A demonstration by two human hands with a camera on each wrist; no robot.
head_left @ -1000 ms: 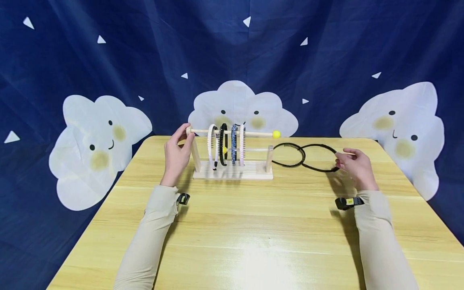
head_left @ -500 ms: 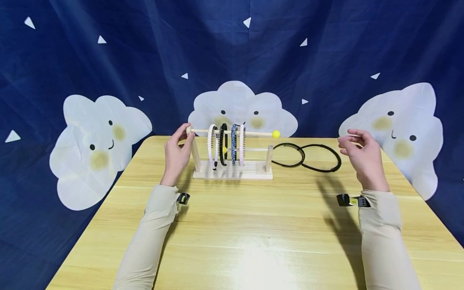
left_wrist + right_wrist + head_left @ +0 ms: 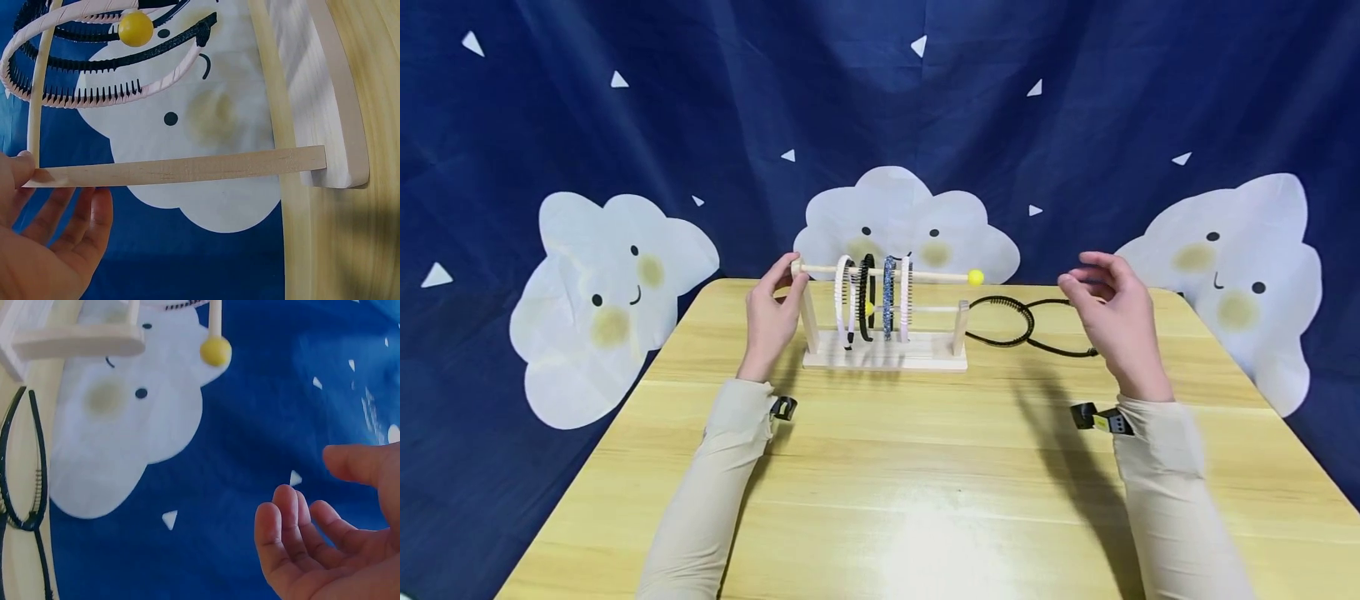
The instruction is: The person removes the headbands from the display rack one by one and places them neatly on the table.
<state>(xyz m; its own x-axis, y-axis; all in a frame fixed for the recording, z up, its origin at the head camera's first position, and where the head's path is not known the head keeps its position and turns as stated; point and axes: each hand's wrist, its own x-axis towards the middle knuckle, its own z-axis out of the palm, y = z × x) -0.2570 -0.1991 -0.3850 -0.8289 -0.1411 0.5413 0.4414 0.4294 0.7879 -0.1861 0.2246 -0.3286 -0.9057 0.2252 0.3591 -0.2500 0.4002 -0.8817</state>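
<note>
My left hand (image 3: 769, 321) pinches the top of the left post (image 3: 187, 170) of a wooden headband stand (image 3: 883, 360), thumb on one side and fingers on the other. Several toothed headbands hang on its upper rod: a white one (image 3: 840, 296), a black one (image 3: 864, 304), a blue glittery one (image 3: 888, 300) and a pale pink one (image 3: 905, 292). A yellow ball (image 3: 975, 277) caps that rod's right end. Raised to the right of the stand, my right hand (image 3: 1120, 329) holds nothing; its fingers are loosely bent, thumb apart. It partly hides a black headband (image 3: 1060, 351) in the head view.
Another black headband (image 3: 1000, 342) lies beside the stand's short right post (image 3: 960, 329), overlapping the first. A lower rod (image 3: 936, 309) with a yellow ball at its left end runs under the upper one. Behind the wooden table (image 3: 880, 467) hangs a blue cloth (image 3: 880, 83) with cloud faces.
My right hand let go of or left the black headband's right edge, rose, then moved left above the headbands. The left hand keeps its grip on the post. The head view shifted slightly.
</note>
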